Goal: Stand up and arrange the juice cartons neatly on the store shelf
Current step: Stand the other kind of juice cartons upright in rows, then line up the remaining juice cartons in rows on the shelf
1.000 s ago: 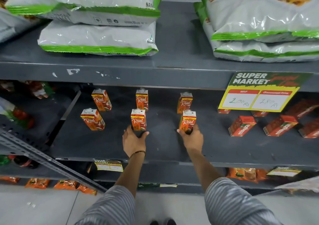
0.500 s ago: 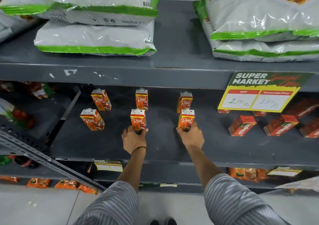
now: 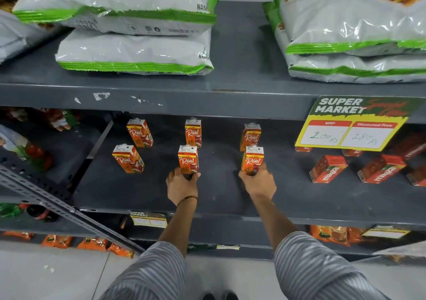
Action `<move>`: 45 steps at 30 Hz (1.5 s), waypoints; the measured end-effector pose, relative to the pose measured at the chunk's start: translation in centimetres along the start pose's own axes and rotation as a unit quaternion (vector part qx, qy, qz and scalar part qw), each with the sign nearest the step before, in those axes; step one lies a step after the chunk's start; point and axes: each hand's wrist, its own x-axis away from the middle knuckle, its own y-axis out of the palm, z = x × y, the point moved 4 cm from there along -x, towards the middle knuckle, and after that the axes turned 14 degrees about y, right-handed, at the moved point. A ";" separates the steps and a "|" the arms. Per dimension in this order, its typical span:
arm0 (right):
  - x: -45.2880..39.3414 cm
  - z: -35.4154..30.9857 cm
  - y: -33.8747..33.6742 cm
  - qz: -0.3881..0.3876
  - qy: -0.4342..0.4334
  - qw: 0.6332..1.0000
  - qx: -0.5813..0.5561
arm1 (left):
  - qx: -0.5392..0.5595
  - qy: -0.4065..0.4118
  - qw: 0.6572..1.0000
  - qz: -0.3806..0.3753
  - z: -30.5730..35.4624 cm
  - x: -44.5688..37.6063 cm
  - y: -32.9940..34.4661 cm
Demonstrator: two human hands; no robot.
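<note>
Several small orange "Real" juice cartons stand upright in two rows on the dark grey middle shelf. My left hand grips the base of the front middle carton. My right hand grips the base of the front right carton. Behind them stand a back middle carton and a back right carton. To the left stand a front left carton and a back left carton, both slightly turned.
Red "maaza" cartons lie flat on the same shelf to the right. A yellow price sign hangs from the upper shelf edge. Large white-and-green bags sit on the shelf above. A slanted metal brace crosses the lower left.
Both hands have closed on the bases of the two front cartons and nudged them slightly toward the back of the shelf. The other cartons have not moved.
</note>
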 end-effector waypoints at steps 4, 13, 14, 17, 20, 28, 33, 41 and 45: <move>0.0 0.1 0.1 0.002 -0.001 1.000 0.003 | 0.063 0.023 0.998 0.007 -1.1 0.2 -0.1; -0.1 0.4 0.1 -0.013 0.000 0.999 -0.031 | 0.138 -0.132 0.970 0.153 -7.6 -3.3 -7.2; -0.1 0.3 0.1 -0.015 0.001 0.999 -0.037 | 0.131 -0.136 0.972 0.140 -7.8 -3.9 -7.6; -0.1 0.3 0.0 -0.019 -0.002 0.999 -0.043 | 0.113 -0.144 0.975 0.123 -7.9 -5.0 -8.3; -0.1 0.4 0.0 -0.027 0.001 0.999 -0.040 | 0.090 -0.153 0.977 0.116 -8.0 -5.6 -8.7; -0.1 0.4 -0.1 -0.029 -0.009 0.999 -0.034 | 0.068 -0.167 0.975 0.128 -8.0 -5.8 -9.1; -0.2 0.5 -0.1 -0.037 -0.007 0.999 -0.036 | 0.064 -0.154 0.978 0.126 -8.0 -5.7 -9.0; 0.8 2.5 -1.3 -0.079 -0.082 0.992 -0.050 | 0.095 -0.130 0.981 0.106 -7.1 -2.3 -7.8; 1.8 6.2 -3.2 -0.014 -0.089 0.996 -0.019 | 0.053 -0.001 0.998 0.030 -4.3 3.4 -3.7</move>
